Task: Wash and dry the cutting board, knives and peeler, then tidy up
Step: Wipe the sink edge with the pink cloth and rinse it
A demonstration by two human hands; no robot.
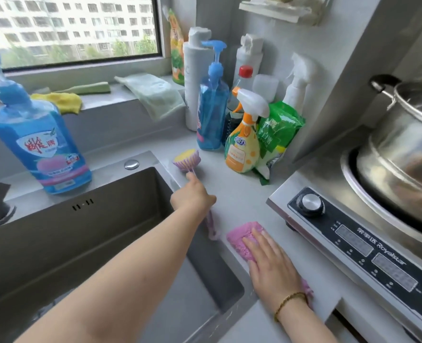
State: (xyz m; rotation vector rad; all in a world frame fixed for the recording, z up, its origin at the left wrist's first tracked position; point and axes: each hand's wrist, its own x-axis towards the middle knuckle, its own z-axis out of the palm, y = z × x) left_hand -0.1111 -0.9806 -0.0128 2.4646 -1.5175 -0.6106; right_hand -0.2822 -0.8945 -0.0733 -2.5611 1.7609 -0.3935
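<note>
the left hand [192, 195] reaches across the corner of the sink [140, 158] and grips the thin handle of a dish brush [187, 159], with the fingers curled around it. the brush lies on the counter [242, 191], just beside the right rim of the sink. its yellow and purple head points toward the bottles at the wall, and the end of the handle shows below the hand.

the right hand [272, 264] lies flat, fingers straight, and presses on a pink cloth [243, 237] on the counter, between the sink and the induction cooker [353, 241]. the cutting board, knives and peeler are not in view, so this looks like the tidy-up part of the task.

the brush seems light and its handle thin and probably a little bendy. it may also be wet and slippery, so a hold near the middle of the handle, closer to the head, should give better control. the cloth is soft and limp. it will fold under the palm, so for wiping a flat press is enough, and for lifting it is better to gather it in the fingers. a blue bottle of dish soap [39, 142] stands behind the sink, well apart from both hands.
</note>
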